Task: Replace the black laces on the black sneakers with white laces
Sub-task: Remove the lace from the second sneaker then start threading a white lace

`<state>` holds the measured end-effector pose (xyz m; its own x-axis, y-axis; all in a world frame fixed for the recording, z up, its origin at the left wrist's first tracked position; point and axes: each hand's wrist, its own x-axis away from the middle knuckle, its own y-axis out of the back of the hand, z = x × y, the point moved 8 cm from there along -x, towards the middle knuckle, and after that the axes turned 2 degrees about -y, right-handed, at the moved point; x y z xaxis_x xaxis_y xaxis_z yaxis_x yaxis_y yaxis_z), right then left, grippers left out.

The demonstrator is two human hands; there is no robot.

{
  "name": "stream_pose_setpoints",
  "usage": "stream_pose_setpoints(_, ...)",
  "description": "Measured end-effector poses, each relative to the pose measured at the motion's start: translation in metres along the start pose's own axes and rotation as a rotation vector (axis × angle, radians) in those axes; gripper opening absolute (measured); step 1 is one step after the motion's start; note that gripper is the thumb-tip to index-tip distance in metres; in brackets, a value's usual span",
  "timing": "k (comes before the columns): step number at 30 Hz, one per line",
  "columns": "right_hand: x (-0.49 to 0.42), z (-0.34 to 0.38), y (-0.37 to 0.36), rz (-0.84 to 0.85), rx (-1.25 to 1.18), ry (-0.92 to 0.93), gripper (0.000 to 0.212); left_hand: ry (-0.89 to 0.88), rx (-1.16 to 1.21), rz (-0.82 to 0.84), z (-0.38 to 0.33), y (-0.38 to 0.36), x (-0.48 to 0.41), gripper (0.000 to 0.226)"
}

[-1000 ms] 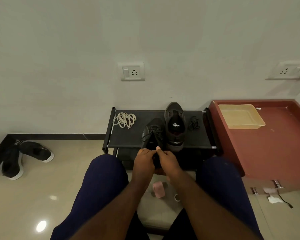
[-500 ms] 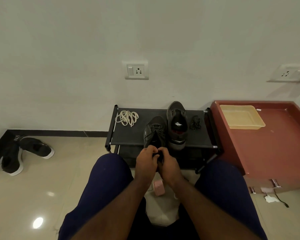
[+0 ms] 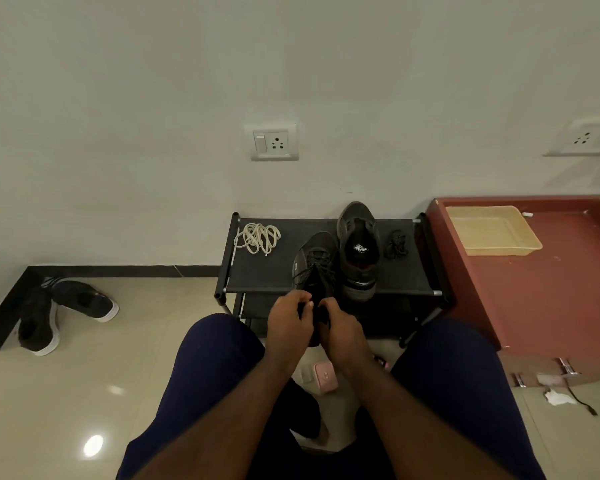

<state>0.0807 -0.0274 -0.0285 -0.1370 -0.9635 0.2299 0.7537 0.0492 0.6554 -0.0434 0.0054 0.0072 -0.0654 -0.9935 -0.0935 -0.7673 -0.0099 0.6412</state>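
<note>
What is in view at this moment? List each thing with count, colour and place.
laced sneaker: one, black, near edge of the rack
second sneaker: one, black, no lace visible, right of the laced one
white laces: one bundle, off-white, rack's left end
black lace heap: one, black, rack's right end
shoe rack: one, black, against the wall
tray: one, yellow, on the cabinet
cabinet: one, red, right
wall sockets: two, white, wall
floor shoes: two, black, white soles, floor at left
pink item: one, floor between the legs
left hand: grips the laced sneaker
right hand: grips the laced sneaker
</note>
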Motion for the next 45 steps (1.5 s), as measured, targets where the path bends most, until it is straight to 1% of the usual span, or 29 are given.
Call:
stream_pose_setpoints(2, -0.003, 0.000, 0.001, -0.002, 0.034, 0.005, 0.021, -0.002, -0.019, -0.039, 0.000, 0.007, -0.014, 0.017)
stream_pose_setpoints(4, -0.004, -0.001, 0.003, 0.008, 0.065, 0.009, 0.024, -0.033, -0.047, -0.041, -0.002, 0.009, -0.028, 0.016)
stream_pose_setpoints(9, -0.006, -0.004, 0.006, -0.026, 0.060, 0.037, 0.026, -0.110, -0.116, 0.008, -0.008, 0.005, -0.060, 0.015)
stream_pose_setpoints(11, -0.007, -0.004, 0.007, -0.030, 0.057, 0.050, 0.028, -0.125, -0.108, 0.040, -0.014, 0.002, -0.068, 0.018)
stream_pose_setpoints(13, -0.008, -0.003, 0.006, -0.029, 0.053, 0.058, 0.032, -0.175, -0.135, 0.076, -0.022, -0.002, -0.076, 0.024)
stream_pose_setpoints(16, -0.010, -0.004, 0.006, -0.023, 0.032, 0.036, 0.032, -0.305, -0.249, 0.213, -0.034, -0.019, -0.084, 0.034)
stream_pose_setpoints(20, -0.011, -0.006, 0.006, -0.026, -0.007, 0.008, 0.028, -0.394, -0.586, 0.443, -0.029, -0.045, -0.093, 0.041)
stream_pose_setpoints(22, -0.013, -0.007, 0.005, -0.023, -0.001, 0.015, 0.028, -0.409, -0.666, 0.488, -0.029, -0.050, -0.098, 0.037)
stream_pose_setpoints(24, -0.015, -0.006, 0.004, -0.028, -0.003, 0.025, 0.029, -0.408, -0.682, 0.479, -0.029, -0.051, -0.106, 0.026)
stream_pose_setpoints(26, -0.017, -0.007, 0.004, -0.031, -0.026, 0.023, 0.029, -0.332, -0.584, 0.453, -0.029, -0.050, -0.117, 0.014)
stream_pose_setpoints(28, -0.017, -0.009, 0.005, -0.030, -0.046, 0.021, 0.030, -0.168, -0.368, 0.391, -0.024, -0.044, -0.127, 0.007)
stream_pose_setpoints(29, -0.018, -0.010, 0.006, -0.030, -0.048, 0.028, 0.031, -0.097, -0.247, 0.331, -0.022, -0.039, -0.131, 0.004)
stream_pose_setpoints(31, -0.018, -0.012, 0.006, -0.022, -0.034, 0.037, 0.032, 0.042, -0.043, 0.221, -0.018, -0.030, -0.139, 0.006)
stream_pose_setpoints(34, -0.016, -0.014, 0.005, -0.008, -0.035, 0.030, 0.032, 0.219, 0.314, 0.190, -0.019, -0.025, -0.153, 0.016)
stream_pose_setpoints(36, -0.016, -0.014, 0.007, -0.014, -0.025, 0.031, 0.033, 0.206, 0.338, 0.211, -0.032, -0.018, -0.162, 0.020)
stream_pose_setpoints(38, -0.018, -0.013, 0.008, -0.021, -0.016, 0.030, 0.033, 0.195, 0.381, 0.186, -0.046, -0.005, -0.166, 0.019)
stream_pose_setpoints(41, -0.021, -0.010, 0.010, -0.009, 0.004, 0.028, 0.032, 0.281, 0.642, 0.093, -0.067, 0.019, -0.174, 0.021)
stream_pose_setpoints(45, -0.019, -0.009, 0.009, 0.005, 0.009, 0.019, 0.027, 0.264, 0.865, -0.044, -0.106, 0.062, -0.194, 0.025)
